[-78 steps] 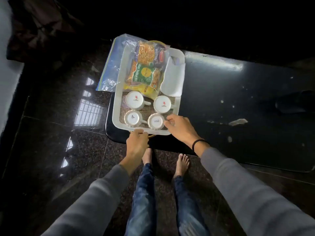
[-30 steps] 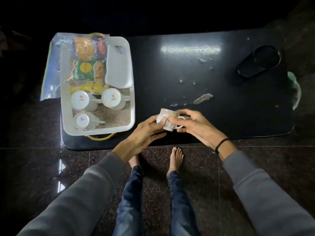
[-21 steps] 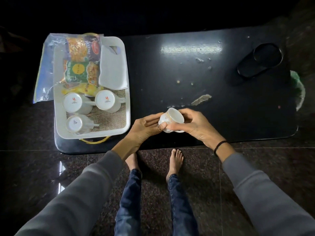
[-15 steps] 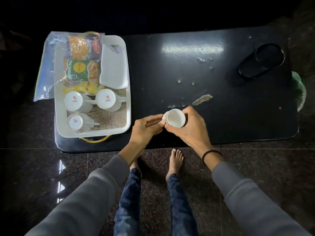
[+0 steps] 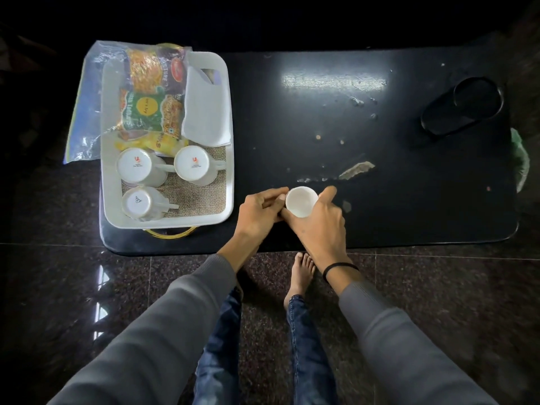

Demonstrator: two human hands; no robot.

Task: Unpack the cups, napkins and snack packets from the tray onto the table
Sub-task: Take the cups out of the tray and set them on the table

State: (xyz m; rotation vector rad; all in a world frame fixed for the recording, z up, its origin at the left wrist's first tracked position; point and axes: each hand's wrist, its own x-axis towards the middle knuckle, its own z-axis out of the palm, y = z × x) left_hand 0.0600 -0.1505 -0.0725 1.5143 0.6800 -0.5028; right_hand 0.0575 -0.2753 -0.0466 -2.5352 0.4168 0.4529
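A white cup (image 5: 301, 200) stands mouth up on the black table (image 5: 380, 200), just right of the white tray (image 5: 230, 159). My right hand (image 5: 320, 226) wraps around it from the near side. My left hand (image 5: 257, 211) touches its left side with the fingertips. In the tray three white cups lie bottom up: two side by side (image 5: 137, 168) (image 5: 194, 165) and one nearer me (image 5: 140, 201). Behind them lie snack packets (image 5: 146, 109) and a white napkin (image 5: 204, 112).
A clear plastic bag (image 5: 84, 112) sticks out under the tray's left side. A black cup holder (image 5: 464, 105) sits at the table's far right corner. Crumbs and a torn scrap (image 5: 356, 169) lie mid-table. My bare feet are under the near edge.
The cup left the tray, was carried right in both hands, turned from bottom up to mouth up, and lowered onto the table.
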